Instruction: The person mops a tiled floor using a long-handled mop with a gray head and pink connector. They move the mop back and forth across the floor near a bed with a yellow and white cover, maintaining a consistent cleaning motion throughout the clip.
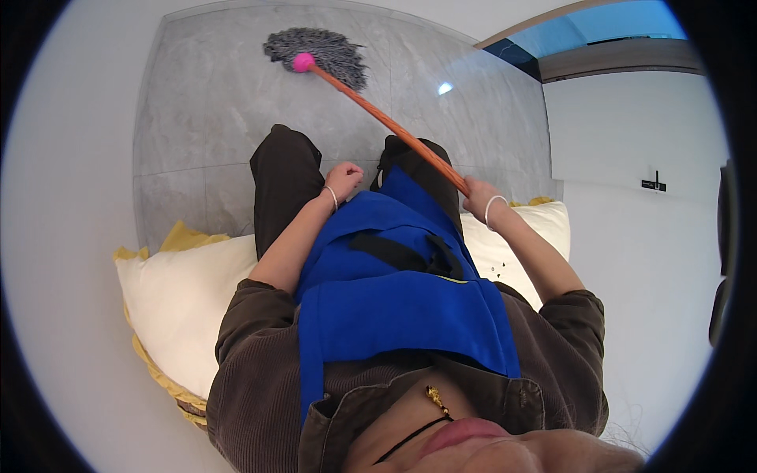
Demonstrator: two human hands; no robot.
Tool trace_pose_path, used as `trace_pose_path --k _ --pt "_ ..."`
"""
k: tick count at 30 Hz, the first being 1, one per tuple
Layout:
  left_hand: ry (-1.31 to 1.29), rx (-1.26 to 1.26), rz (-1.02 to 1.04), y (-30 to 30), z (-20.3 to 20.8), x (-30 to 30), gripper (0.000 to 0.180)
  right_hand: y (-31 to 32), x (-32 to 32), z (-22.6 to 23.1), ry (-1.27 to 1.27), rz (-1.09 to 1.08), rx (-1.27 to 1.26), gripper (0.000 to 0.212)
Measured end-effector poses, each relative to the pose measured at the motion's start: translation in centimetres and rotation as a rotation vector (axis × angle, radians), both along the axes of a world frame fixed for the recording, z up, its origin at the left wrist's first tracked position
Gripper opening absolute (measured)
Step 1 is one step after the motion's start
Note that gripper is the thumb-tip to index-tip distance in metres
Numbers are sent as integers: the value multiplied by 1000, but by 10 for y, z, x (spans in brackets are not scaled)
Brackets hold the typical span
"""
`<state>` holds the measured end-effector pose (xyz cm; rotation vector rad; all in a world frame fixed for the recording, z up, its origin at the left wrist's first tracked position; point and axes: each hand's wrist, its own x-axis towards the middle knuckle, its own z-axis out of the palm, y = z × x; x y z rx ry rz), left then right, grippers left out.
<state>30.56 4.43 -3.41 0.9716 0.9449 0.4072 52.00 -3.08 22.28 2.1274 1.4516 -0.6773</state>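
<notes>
A mop with an orange-brown handle (394,128), a pink round joint (303,62) and a shaggy grey head (331,57) reaches away from me to the far left. Its head lies spread on the grey tiled floor. My right hand (479,199) is closed round the near end of the handle, beside my right thigh. By my left thigh, just beyond the blue apron (394,315), my left hand (344,180) is curled into a loose fist. I see nothing in it, and it stays apart from the mop.
White cushions with yellow frilled edges lie on both sides of me, a left one (189,292) and a right one (544,229). White walls border the tiled floor (213,102). A black handle (654,185) is on the white surface at right. An opening (583,35) shows blue at the far right.
</notes>
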Motion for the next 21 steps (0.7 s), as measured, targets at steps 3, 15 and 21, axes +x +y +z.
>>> trace_pose_path --k 3,15,21 --pt "-7 -13 -20 0 8 -2 18 20 -20 -17 32 78 -28 23" --pt "-414 -414 269 14 57 -27 32 93 -113 -103 689 -163 -224 33" --pt "-335 -468 301 25 76 -32 35 55 -71 -81 1230 -660 -308 21"
